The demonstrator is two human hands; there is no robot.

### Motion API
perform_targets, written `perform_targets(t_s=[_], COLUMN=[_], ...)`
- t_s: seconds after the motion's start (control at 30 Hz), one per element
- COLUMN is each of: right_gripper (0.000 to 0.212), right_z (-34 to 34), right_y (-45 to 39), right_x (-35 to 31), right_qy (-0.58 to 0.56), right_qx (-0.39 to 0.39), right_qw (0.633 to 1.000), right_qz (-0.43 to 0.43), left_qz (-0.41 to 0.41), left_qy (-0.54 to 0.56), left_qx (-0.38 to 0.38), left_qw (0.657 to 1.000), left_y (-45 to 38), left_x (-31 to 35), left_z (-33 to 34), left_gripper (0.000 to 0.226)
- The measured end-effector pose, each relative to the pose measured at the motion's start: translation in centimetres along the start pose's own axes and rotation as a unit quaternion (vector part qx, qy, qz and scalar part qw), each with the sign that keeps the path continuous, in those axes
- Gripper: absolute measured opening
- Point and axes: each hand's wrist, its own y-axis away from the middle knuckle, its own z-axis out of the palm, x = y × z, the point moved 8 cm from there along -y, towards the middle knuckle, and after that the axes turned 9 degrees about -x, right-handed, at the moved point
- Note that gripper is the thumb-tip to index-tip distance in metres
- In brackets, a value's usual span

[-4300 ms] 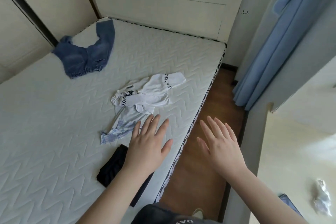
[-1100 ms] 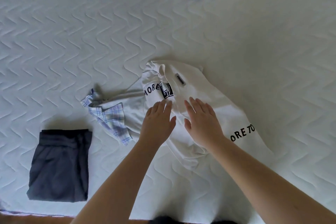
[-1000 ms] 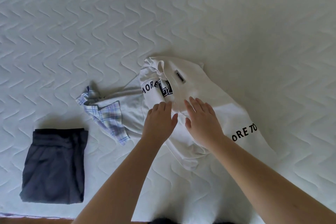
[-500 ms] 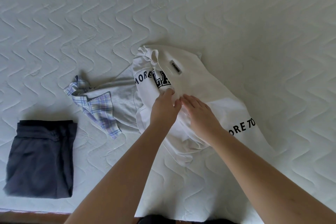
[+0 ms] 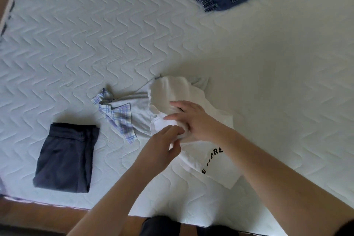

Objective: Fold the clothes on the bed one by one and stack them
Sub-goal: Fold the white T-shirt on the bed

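Both hands bunched on white shirt (image 5: 191,90): L hand (image 5: 162,144) pinches fabric, R hand (image 5: 195,120) grips fold. Soft, light, floppy; prob best taken at shoulders/hem.

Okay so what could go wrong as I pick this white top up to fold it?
The white top overlaps the grey plaid-trimmed garment, so lifting may drag that along. Both hands, left and right, grip bunched fabric mid-garment, so it may come up crumpled.
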Motion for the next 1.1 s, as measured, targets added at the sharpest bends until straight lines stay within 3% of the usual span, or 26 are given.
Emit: perform_targets(t_s=[0.13, 0.33, 0.47, 0.57, 0.7, 0.87, 1.1], right_gripper=[0.029, 0.025, 0.029, 0.026, 0.030, 0.029, 0.032], right_z=[2.1, -1.5, -6.2, -9.1, -12.9, -16.5, -20.4], right_y=[0.6, 3.9, 7.5, 9.9, 12.6, 15.5, 19.6], right_x=[-3.3, -7.4, -9.5, -11.0, -12.9, -13.8, -16.8], right_qy=[0.142, 0.203, 0.238, 0.251, 0.223, 0.146, 0.131], right_qx=[-0.049, 0.024, 0.161, 0.207, 0.209, 0.185, 0.184], right_qw=[0.987, 0.974, 0.954, 0.943, 0.946, 0.967, 0.968], right_qz=[-0.056, -0.093, -0.087, -0.074, -0.110, -0.100, -0.110], left_qz=[-0.020, -0.095, -0.066, -0.047, -0.003, 0.046, 0.133], left_qy=[0.006, 0.079, 0.087, 0.108, 0.098, 0.036, -0.037], left_qx=[0.014, 0.029, 0.058, 0.090, 0.121, 0.161, 0.164], left_qw=[1.000, 0.992, 0.992, 0.989, 0.988, 0.985, 0.977], left_y=[4.0, 7.9, 8.6, 8.5, 8.5, 8.7, 10.4], left_x=[1.8, 2.8, 5.9, 9.1, 14.3, 20.4, 29.0], left_z=[-2.7, -5.7, -7.8, -9.6, -12.7, -17.6, -22.0], left_gripper=[0.030, 0.045, 0.032, 0.027, 0.012, 0.018, 0.014])
